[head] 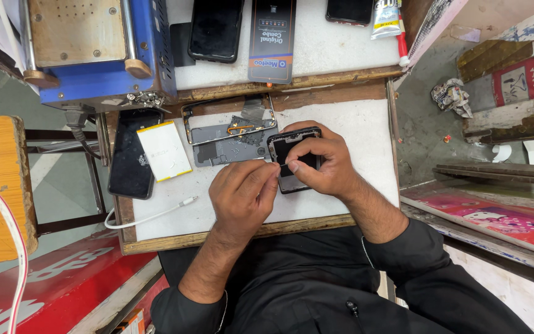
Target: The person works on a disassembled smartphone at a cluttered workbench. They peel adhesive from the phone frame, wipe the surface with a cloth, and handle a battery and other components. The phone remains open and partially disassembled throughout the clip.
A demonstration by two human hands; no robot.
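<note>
- My right hand (322, 162) clamps the dark phone part (293, 158) flat on the white work board (366, 133), mid-board.
- My left hand (242, 192) pinches shut at its left edge, what's pinched too small to tell.
- Best: pull low, slowly, thumb braced.
- Opened phone frame (228, 127) touches just behind; bare board right; white cable (149, 216) left.

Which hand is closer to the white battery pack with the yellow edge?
The left hand. It lies just right of the battery pack and a little lower, while the right hand is farther right, gripping the small dark phone screen.
</note>
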